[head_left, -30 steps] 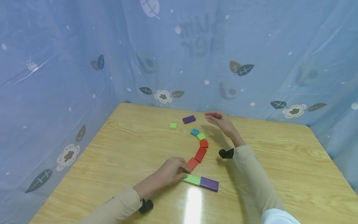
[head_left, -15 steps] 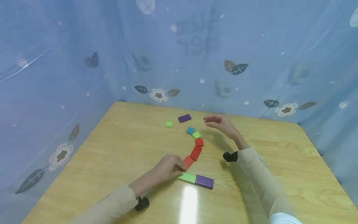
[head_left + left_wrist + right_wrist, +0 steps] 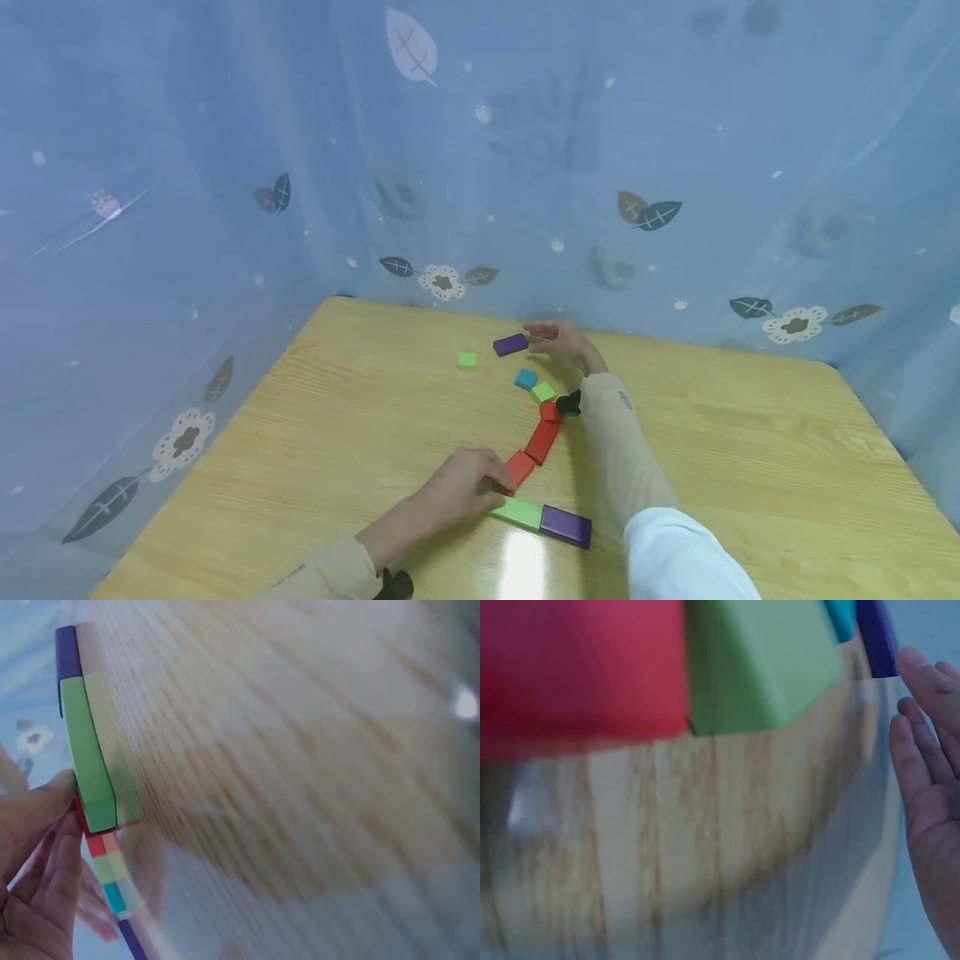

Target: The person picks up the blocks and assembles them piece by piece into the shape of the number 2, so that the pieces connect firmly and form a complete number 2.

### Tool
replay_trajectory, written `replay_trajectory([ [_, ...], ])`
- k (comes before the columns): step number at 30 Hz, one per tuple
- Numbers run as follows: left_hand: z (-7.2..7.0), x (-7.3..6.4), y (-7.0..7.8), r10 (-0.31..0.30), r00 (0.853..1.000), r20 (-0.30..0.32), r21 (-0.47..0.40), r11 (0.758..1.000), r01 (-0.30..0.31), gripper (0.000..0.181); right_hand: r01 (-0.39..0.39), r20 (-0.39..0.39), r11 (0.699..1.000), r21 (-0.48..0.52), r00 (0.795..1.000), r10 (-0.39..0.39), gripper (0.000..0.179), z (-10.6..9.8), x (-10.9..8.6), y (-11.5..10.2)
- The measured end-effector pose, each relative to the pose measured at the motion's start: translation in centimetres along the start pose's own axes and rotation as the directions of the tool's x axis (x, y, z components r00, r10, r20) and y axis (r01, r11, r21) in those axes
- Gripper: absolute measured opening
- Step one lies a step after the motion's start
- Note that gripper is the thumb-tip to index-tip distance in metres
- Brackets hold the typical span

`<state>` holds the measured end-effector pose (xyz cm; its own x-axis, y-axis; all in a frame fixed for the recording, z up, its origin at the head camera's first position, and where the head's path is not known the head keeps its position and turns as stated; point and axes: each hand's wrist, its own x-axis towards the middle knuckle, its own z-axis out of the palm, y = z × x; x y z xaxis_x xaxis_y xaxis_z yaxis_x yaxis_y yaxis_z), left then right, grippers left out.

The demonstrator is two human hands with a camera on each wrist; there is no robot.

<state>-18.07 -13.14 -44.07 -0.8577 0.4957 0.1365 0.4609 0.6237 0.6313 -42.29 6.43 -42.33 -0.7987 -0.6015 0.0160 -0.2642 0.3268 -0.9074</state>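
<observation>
My left hand (image 3: pixel 457 492) pinches the near end of a red block (image 3: pixel 521 469), thumb and index finger at its sides. The thumb also lies against a long green block (image 3: pixel 517 512), whose far end meets a purple block (image 3: pixel 566 527). Beyond it, the curve continues with another red block (image 3: pixel 542 442), a small red block (image 3: pixel 551 412), a small light-green block (image 3: pixel 543 392) and a blue block (image 3: pixel 526 378). My right hand (image 3: pixel 562 343) hovers beside a loose purple block (image 3: pixel 511 344), fingers extended and holding nothing; the right wrist view shows its fingers (image 3: pixel 911 750) nearly straight.
A loose light-green square block (image 3: pixel 467 361) lies left of the far purple block. The wooden table (image 3: pixel 750 450) has a blue patterned curtain (image 3: pixel 480 167) along its back and left. A black wrist camera (image 3: pixel 570 404) sits close above the small red block.
My right hand has moved left, up to the right end of the far purple block, with its forearm closer to the curve. The left hand stays at the red and green blocks.
</observation>
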Motion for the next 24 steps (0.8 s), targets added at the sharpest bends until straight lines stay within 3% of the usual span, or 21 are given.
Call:
replay_trajectory([
  [4,0.2,0.1,0.2,0.002,1.000,0.003,0.011,1.000,-0.002,0.015,-0.032,0.011,0.999,-0.035,0.999,0.033,0.050,0.3,0.0,0.5],
  [11,-0.1,-0.1,0.1,-0.003,1.000,-0.012,0.035,0.999,0.003,0.015,0.018,0.008,0.991,-0.132,1.000,-0.017,0.047,1.3,1.7,0.3],
  [15,0.0,-0.1,-0.3,-0.006,1.000,-0.005,0.031,1.000,0.006,0.015,0.004,-0.014,0.985,-0.172,1.000,-0.007,0.039,1.8,2.4,0.5],
  [19,0.5,0.1,-0.3,-0.009,1.000,0.011,0.006,1.000,0.009,0.015,-0.011,-0.069,0.966,-0.258,0.998,-0.008,0.038,1.1,2.0,1.2],
  [24,0.1,0.0,-0.4,-0.007,1.000,0.004,-0.001,1.000,0.007,0.015,0.051,-0.091,0.949,-0.313,0.992,-0.083,0.042,0.0,1.7,0.7],
])
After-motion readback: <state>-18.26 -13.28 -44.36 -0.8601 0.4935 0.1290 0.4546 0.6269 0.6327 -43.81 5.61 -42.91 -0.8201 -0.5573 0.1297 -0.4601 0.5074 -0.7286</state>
